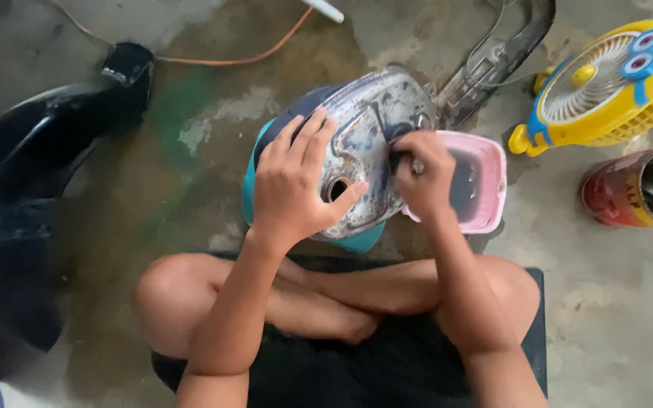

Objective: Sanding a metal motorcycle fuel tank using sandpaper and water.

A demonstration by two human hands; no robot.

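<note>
The person is sitting cross-legged on the concrete floor (pixel 190 143), working on a worn grey tank (pixel 372 121) with patches of blue paint, which is lying just in front of the knees on a teal tub (pixel 364 240). The left hand (pixel 296 181) is lying flat on the tank's near side, fingers (pixel 307 136) spread open, gripping nothing, with the thumb just beside the round filler hole (pixel 338 187). The right hand (pixel 423 177) is curling closed round something small and dark pressed against the tank's right flank; what it is cannot be made out, though it looks like a scrap of abrasive or cloth.

Judging by the bare metal and leftover paint, the step in hand appears to be rubbing the old finish off, with the left hand steadying the shell. The next move would likely call for keeping that steadying pressure while working toward the remaining blue patches, or dipping into the pink basin (pixel 485 185) of dark liquid, which is touching the tank's right side.

Further right a yellow fan (pixel 606 87) is lying on the floor, with a red can (pixel 621 198) holding a brush near it. A glossy black panel (pixel 47 136) is resting well apart on the left, and an orange cord (pixel 221 59) is trailing behind.
</note>
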